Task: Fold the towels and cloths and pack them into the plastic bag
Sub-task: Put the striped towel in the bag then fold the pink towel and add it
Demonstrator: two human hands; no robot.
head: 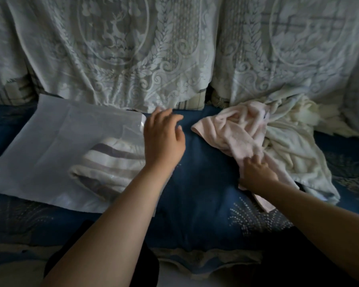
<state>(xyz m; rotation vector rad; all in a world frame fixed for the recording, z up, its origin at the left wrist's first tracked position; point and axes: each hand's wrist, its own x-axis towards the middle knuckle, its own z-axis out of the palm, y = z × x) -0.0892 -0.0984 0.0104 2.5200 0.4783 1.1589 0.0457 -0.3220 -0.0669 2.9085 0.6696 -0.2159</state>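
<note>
A translucent plastic bag [50,141] lay flat on the blue sofa seat [199,183], its mouth facing right, with a folded striped towel [110,164] inside near the opening. The left hand [164,137] hovered released, fingers loosely spread, just beside the bag's mouth. The right hand [255,172] pinched the crumpled pink towel [232,133], which overlapped a cream cloth [294,150]. Bare seat separated bag and pile.

Domestic living room, sofa seating area. Evidence: white lace covers [116,59] with a deer motif are draping the back cushions [193,101]; a dark blue patterned seat cover [199,183] is spreading across the seat.
</note>
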